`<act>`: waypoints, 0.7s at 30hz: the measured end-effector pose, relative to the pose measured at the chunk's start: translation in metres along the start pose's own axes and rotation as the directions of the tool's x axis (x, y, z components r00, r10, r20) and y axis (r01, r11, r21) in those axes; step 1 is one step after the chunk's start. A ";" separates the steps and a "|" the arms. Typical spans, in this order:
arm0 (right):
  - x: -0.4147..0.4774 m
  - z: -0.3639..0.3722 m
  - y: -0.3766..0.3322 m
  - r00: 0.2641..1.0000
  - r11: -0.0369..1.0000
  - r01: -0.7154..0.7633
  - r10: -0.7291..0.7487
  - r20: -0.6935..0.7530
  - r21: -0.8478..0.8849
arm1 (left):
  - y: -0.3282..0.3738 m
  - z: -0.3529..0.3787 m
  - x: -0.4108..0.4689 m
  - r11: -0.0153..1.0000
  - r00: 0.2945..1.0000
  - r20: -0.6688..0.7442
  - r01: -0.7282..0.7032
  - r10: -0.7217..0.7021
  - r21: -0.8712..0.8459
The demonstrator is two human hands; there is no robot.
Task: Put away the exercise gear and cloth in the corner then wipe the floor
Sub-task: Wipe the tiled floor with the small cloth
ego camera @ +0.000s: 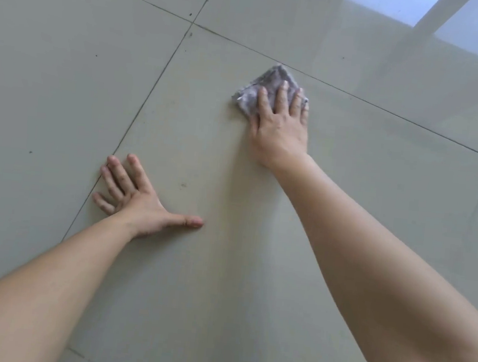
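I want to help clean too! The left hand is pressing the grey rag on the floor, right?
Not quite: the head view shows the right hand pressing the grey rag on the floor. The left hand rests flat on bare tile.

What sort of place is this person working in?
Probably an indoor room, perhaps in a home. The floor is large glossy pale tiles with dark grout lines, a bright window-like reflection shines at the upper right, and the right hand presses a grey cloth flat on the tiles.
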State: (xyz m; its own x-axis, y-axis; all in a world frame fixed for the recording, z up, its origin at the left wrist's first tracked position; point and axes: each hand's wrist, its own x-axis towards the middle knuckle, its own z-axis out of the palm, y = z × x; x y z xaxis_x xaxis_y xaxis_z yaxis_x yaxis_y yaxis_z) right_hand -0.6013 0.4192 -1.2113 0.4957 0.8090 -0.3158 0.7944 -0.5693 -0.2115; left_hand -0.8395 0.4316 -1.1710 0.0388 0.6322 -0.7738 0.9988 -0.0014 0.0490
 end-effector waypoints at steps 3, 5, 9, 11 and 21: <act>-0.025 0.015 -0.058 0.957 0.960 0.276 -0.270 0.106 -0.048 | 0.000 0.000 -0.001 1.000 1.000 -0.017 0.018 -0.018 -0.002; -0.042 0.017 -0.050 0.915 0.918 0.390 -0.378 0.140 -0.070 | 0.001 0.000 -0.003 1.000 1.000 -0.020 0.015 -0.015 0.000; -0.055 0.000 0.061 0.957 0.959 0.280 -0.275 0.089 -0.045 | -0.001 -0.001 -0.006 1.000 1.000 -0.016 -0.014 0.013 -0.010; -0.064 -0.013 0.137 0.997 0.997 0.067 -0.066 0.049 -0.033 | -0.002 0.000 -0.006 0.999 0.999 -0.024 -0.023 0.022 -0.033; -0.134 -0.031 0.305 0.756 0.750 -0.650 0.654 0.007 0.119 | 0.019 0.025 -0.009 0.989 0.953 -0.298 0.009 -0.054 -0.148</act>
State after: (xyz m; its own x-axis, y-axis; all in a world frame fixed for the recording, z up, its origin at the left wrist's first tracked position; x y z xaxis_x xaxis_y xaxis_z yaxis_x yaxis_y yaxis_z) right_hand -0.4143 0.1420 -1.2052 0.8920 0.2383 -0.3841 0.2321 -0.9706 -0.0632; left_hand -0.8199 0.4065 -1.1791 -0.0256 0.8332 -0.5523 0.9836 0.1196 0.1349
